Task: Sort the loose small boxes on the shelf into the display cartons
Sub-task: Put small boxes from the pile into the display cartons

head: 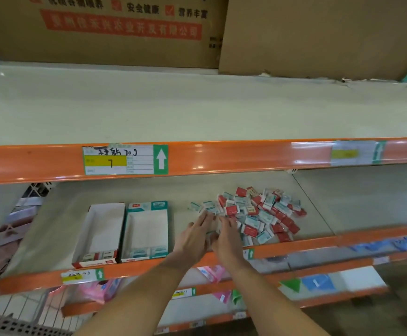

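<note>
— What is seen on the middle shelf [59,229]?

— A person's left hand [194,238] and right hand [228,241] reach side by side into the near edge of a heap of small red and teal boxes [258,214]. The left fingers [204,220] lie straight and slightly spread, tips on the nearest boxes. The right fingers [226,223] also point into the heap; whether they pinch a box cannot be told, as motion blur smears them.

— And the cartons?

— Well to the left of the fingers stand two open display cartons, touching each other. The red-fronted carton [98,236] is the farther of the two; the teal carton [146,231] is nearer the hands. A few boxes show at each carton's front end, too blurred to count.

— What else?

— Beyond the fingers, an orange rail carries a handwritten price tag [124,160] with a green arrow. Above it, brown cardboard crates [318,32] are cut off by the frame's top. The lower shelves beneath the forearms are a blur of pink and blue packets [212,272].
</note>
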Action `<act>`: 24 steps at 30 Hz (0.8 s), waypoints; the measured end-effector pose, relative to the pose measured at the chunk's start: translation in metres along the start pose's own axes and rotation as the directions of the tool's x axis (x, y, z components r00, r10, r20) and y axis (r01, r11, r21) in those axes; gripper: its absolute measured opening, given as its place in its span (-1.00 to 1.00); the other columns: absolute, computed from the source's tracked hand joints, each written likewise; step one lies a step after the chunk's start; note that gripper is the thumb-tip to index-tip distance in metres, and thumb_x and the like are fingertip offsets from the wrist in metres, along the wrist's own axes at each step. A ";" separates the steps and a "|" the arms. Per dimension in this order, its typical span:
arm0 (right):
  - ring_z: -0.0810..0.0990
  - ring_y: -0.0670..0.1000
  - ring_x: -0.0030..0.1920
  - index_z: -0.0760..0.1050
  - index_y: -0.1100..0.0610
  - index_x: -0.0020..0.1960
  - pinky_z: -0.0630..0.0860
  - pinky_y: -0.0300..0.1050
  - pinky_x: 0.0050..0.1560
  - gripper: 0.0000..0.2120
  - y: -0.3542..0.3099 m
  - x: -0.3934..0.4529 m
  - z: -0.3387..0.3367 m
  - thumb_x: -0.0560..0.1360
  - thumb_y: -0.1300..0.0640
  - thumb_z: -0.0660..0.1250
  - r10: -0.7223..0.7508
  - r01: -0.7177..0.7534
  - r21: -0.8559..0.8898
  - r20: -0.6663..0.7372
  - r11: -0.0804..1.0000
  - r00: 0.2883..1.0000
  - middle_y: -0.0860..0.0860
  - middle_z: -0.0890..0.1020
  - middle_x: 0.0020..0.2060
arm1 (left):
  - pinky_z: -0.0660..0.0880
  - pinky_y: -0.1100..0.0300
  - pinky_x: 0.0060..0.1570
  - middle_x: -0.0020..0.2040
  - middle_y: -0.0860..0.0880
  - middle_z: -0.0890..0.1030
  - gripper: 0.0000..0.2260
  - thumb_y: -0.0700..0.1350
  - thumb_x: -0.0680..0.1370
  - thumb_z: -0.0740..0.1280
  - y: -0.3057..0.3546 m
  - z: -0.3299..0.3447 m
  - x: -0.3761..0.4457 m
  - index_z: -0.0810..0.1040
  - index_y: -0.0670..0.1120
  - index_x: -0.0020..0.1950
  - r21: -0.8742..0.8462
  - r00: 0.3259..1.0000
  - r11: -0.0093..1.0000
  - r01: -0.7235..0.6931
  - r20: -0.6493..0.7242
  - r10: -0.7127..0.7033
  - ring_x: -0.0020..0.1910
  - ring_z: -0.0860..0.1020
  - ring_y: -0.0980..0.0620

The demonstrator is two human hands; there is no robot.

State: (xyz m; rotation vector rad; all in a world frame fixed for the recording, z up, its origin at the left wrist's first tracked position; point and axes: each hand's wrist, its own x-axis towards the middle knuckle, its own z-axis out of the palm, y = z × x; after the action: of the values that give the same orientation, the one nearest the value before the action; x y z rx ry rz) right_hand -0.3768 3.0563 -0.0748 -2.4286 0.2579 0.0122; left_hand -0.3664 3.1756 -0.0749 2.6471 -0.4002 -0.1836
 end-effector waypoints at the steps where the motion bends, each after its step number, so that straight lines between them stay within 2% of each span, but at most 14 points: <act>1: 0.52 0.07 0.22 0.35 0.07 0.39 0.52 -0.06 0.16 -0.53 0.001 0.000 0.000 0.52 0.23 0.38 -0.011 0.011 0.008 0.004 1.000 1.000 0.04 0.37 0.36 | 0.50 -0.03 0.17 0.59 0.12 0.05 -0.35 -0.01 0.60 0.29 -0.001 0.001 0.003 0.01 0.09 0.59 0.022 1.000 1.000 -0.003 0.009 0.003 0.28 0.42 -0.12; 5: 0.52 0.03 0.22 0.38 0.05 0.34 0.57 -0.08 0.17 -0.54 0.011 -0.002 0.001 0.50 0.20 0.43 -0.071 0.073 0.054 -0.039 0.996 0.997 0.01 0.35 0.35 | 0.51 0.03 0.17 0.51 0.10 0.23 -0.37 -0.10 0.55 0.37 0.000 0.008 0.008 0.14 0.09 0.54 0.004 0.999 1.000 0.004 -0.032 -0.004 0.25 0.44 -0.08; 7: 0.52 0.00 0.23 0.41 0.01 0.30 0.60 -0.10 0.14 -0.59 0.014 -0.004 0.004 0.50 0.16 0.44 -0.098 0.105 0.088 -0.074 0.991 0.992 -0.02 0.36 0.32 | 0.56 0.06 0.09 0.40 0.05 0.34 -0.46 -0.08 0.53 0.39 0.001 0.011 0.007 0.24 0.12 0.44 -0.031 0.998 0.999 0.022 -0.065 -0.024 0.16 0.47 -0.04; 9: 0.53 -0.01 0.21 0.44 -0.02 0.24 0.63 -0.13 0.08 -0.66 0.016 -0.006 0.006 0.51 0.13 0.43 -0.118 0.129 0.100 -0.109 0.987 0.987 -0.05 0.39 0.29 | 0.57 0.11 0.07 0.31 0.02 0.42 -0.50 -0.02 0.54 0.38 0.001 0.013 0.003 0.25 0.12 0.40 -0.065 0.996 0.996 0.057 -0.069 -0.062 0.11 0.48 0.01; 12: 0.54 -0.01 0.19 0.47 -0.02 0.19 0.63 -0.16 0.04 -0.68 0.015 -0.007 0.007 0.49 0.15 0.45 -0.089 0.104 0.109 -0.137 0.989 0.987 -0.04 0.43 0.27 | 0.51 0.11 0.19 0.34 0.01 0.41 -0.46 0.00 0.56 0.37 0.002 0.016 -0.001 0.23 0.08 0.48 -0.051 0.995 0.997 0.062 -0.072 -0.065 0.22 0.43 -0.01; 14: 0.56 0.00 0.17 0.48 -0.03 0.16 0.63 -0.17 0.02 -0.69 0.013 -0.006 0.006 0.48 0.17 0.46 -0.037 0.063 0.174 -0.144 0.983 0.989 -0.04 0.46 0.25 | 0.49 0.09 0.21 0.31 -0.02 0.44 -0.58 -0.04 0.58 0.33 0.001 0.014 -0.002 0.33 0.03 0.42 -0.158 0.988 0.981 0.113 -0.083 -0.127 0.22 0.44 -0.04; 16: 0.59 0.00 0.13 0.48 -0.06 0.11 0.63 -0.21 -0.03 -0.71 0.009 -0.005 0.006 0.48 0.20 0.46 -0.004 0.041 0.231 -0.160 0.972 0.987 -0.06 0.48 0.21 | 0.49 0.10 0.10 0.25 -0.08 0.46 -0.72 -0.10 0.58 0.32 -0.006 0.014 -0.001 0.45 -0.05 0.29 -0.226 0.978 0.960 0.163 -0.091 -0.188 0.15 0.48 -0.08; 18: 0.61 -0.05 0.05 0.49 -0.06 0.08 0.61 -0.27 -0.09 -0.73 0.004 -0.004 0.004 0.48 0.20 0.46 0.002 0.047 0.281 -0.171 0.959 0.985 -0.08 0.48 0.14 | 0.47 0.13 0.00 0.20 -0.10 0.47 -0.77 -0.11 0.56 0.33 -0.012 0.017 -0.001 0.49 -0.10 0.20 -0.234 0.970 0.952 0.198 -0.091 -0.224 0.09 0.51 -0.10; 21: 0.62 -0.13 -0.11 0.51 -0.03 0.06 0.55 -0.38 -0.21 -0.77 -0.008 -0.003 -0.001 0.49 0.21 0.45 0.001 0.066 0.377 -0.174 0.924 0.985 -0.10 0.51 0.05 | 0.55 0.10 0.06 0.19 -0.06 0.46 -0.76 -0.17 0.56 0.34 -0.012 0.021 0.000 0.48 -0.08 0.23 -0.245 0.967 0.946 0.212 -0.090 -0.239 0.04 0.54 -0.04; 24: 0.59 -0.16 -0.08 0.52 -0.01 0.07 0.51 -0.42 -0.25 -0.78 -0.018 -0.001 -0.004 0.48 0.18 0.45 0.057 -0.001 0.497 -0.099 0.867 0.993 -0.15 0.57 -0.05 | 0.56 0.14 0.09 0.20 -0.01 0.44 -0.68 -0.18 0.53 0.39 -0.013 0.024 0.001 0.48 -0.01 0.27 -0.211 0.966 0.955 0.209 -0.106 -0.235 0.02 0.53 0.02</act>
State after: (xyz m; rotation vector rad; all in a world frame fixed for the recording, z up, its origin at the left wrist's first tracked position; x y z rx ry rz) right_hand -0.3746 3.0679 -0.0603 -1.9100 0.3055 -0.1587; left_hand -0.3671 3.1762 -0.1017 2.4838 -0.0366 -0.1136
